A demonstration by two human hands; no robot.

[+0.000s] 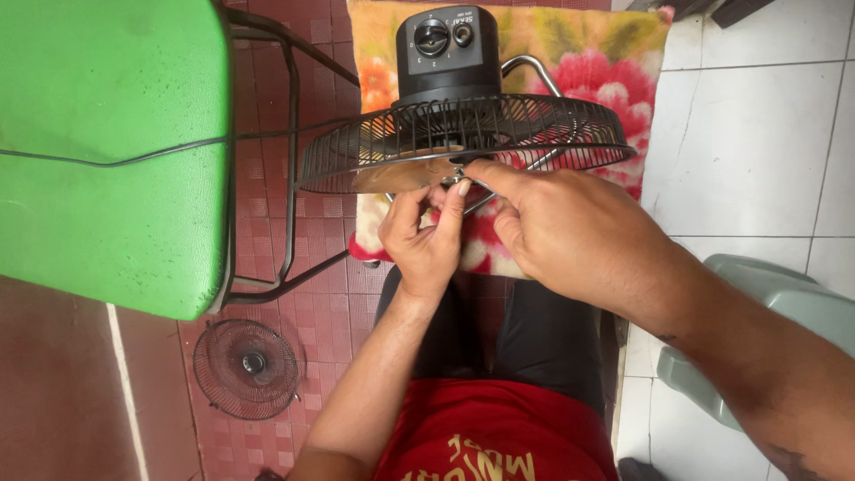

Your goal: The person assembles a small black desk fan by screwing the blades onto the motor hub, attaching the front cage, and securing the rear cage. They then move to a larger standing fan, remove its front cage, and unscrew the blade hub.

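- Fan point(463, 125) lies on a flowered cushion point(614, 80) on the floor, at its front edge.
- Left hand point(423, 240) and right hand point(561, 232) fingers pinch narrow on a small clip point(457, 171) at the rim.
- Step, likely: working the fastening; it needs fine, steady grip.

A green padded stool point(107, 151) stands beside a loose fan grille point(246, 368) on red tiles point(329, 294), a grey plastic chair point(784, 303) opposite.

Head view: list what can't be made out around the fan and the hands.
- Small part between the left hand and right hand: covered by fingers.
- Fan blades: hidden behind the fan guard.
- Motor housing dial markings: too small.
- Green seat: cut off by frame edges.
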